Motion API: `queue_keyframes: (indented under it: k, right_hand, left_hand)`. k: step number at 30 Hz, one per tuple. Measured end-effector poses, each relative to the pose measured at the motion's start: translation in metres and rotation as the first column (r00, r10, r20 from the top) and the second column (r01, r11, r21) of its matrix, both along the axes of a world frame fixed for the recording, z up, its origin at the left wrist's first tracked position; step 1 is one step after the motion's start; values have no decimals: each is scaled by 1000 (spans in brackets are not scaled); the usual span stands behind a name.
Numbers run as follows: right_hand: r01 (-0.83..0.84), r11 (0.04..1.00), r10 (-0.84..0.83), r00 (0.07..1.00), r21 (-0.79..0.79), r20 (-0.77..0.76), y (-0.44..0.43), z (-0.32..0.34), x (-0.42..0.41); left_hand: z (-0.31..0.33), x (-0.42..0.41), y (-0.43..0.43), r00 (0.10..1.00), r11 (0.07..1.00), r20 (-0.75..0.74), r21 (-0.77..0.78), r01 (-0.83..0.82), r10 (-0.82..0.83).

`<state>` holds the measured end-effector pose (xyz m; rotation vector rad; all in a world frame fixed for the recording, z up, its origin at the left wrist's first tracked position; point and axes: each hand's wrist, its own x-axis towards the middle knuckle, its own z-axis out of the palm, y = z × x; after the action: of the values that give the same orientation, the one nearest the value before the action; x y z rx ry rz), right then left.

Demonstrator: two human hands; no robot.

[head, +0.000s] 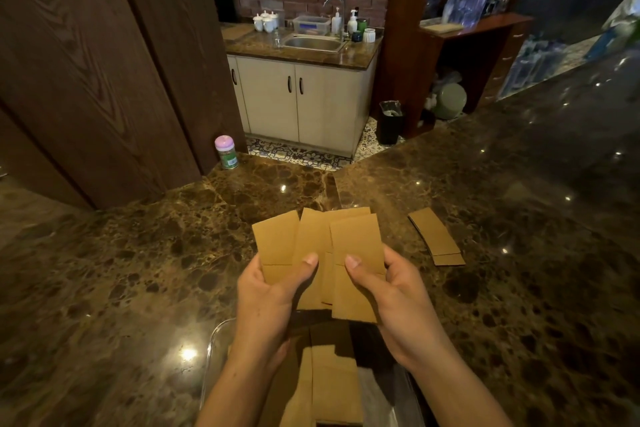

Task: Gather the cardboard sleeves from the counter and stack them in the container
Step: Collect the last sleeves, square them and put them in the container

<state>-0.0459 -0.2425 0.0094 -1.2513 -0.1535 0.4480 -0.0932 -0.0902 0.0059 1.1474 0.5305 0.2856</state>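
Clear container [212,340] sits at 6 o'clock. Left hand [266,298] and right hand [391,295] grip four fanned cardboard sleeves [353,239], long axes toward 12 o'clock.

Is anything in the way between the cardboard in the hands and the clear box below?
Nothing visible is. The fanned sleeves, held by the left hand and right hand, hang over the open container, which already holds stacked sleeves.

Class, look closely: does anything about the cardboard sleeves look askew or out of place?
The sleeves held by the left hand and right hand are fanned unevenly, not squared. A small stack lies apart on the counter, outside the container.
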Motion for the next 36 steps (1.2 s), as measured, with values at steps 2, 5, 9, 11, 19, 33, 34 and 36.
queue_keyframes:
  k: [2,5,9,11,19,33,34,36]
  right_hand:
    - [8,1000,-7,998,-20,60,-2,0,2]
    - [101,985,-42,927,-141,373,-11,-2,7]
    - [114,919,328,312,-378,892,-29,-7,15]
    - [179,877,458,-31,-446,888,-36,-4,18]
    - [270,748,664,-283,-607,692,-54,12,29]
    - [-251,494,759,592,-833,271,-28,54,39]
    - [-261,500,744,617,-826,255,-26,51,39]
    - [-325,572,687,691,-753,223,-24,44,36]
  left_hand:
    - [0,-1,1,1000,1000,-22,11,-8,8]
    - [4,-2,6,993,996,-93,-63,63,-69]
    - [11,-8,22,957,952,-180,-248,179,-227]
    - [10,-11,30,938,949,-196,-193,247,-284]
    - [9,-27,41,871,851,-35,-237,469,-490]
    - [24,-22,46,863,832,-131,233,504,-487]
    - [24,-21,45,879,848,-116,231,478,-463]
    - [22,-20,42,914,889,-88,212,405,-396]
